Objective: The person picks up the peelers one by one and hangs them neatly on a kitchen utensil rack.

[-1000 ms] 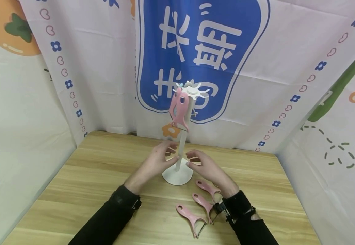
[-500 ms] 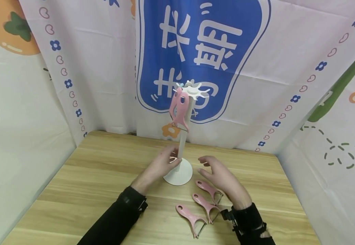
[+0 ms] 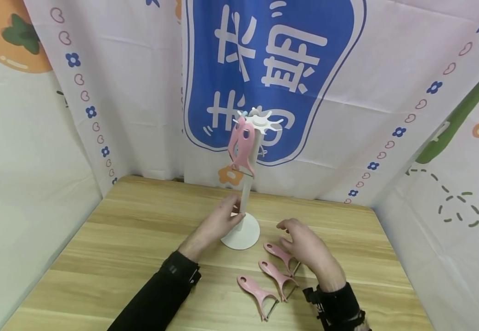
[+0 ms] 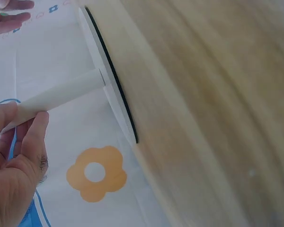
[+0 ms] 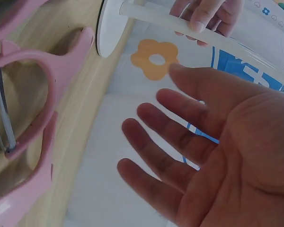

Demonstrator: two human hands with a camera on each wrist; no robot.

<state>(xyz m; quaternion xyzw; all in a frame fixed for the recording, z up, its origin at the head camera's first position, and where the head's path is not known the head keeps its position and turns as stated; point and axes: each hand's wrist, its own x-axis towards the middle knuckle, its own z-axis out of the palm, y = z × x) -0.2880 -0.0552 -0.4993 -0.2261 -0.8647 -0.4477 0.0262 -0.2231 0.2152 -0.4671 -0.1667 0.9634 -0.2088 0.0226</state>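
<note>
A white stand with a round base (image 3: 243,239) and a crown of hooks (image 3: 261,122) rises from the wooden table. My left hand (image 3: 216,225) holds its pole (image 4: 66,97) low down, thumb and fingers pinching it in the left wrist view. Pink peelers (image 3: 245,149) hang from the hooks on the near left side, one partly behind another. Over the table to the right of the base, my right hand (image 3: 309,248) hovers with relaxed fingers spread and nothing in them. Beneath and beside it lie three pink peelers: the far (image 3: 275,250), middle (image 3: 271,271) and near one (image 3: 250,288).
The wooden table (image 3: 140,248) ends at a printed cloth backdrop (image 3: 140,115) behind the stand. Cloth walls also close off the left and right sides. A light-blue item (image 3: 236,149) and something grey hang partly hidden on the stand.
My left hand has moved in from beside the pole and taken hold of it. My right hand has drawn away from the pole, rightward and nearer, over the peelers.
</note>
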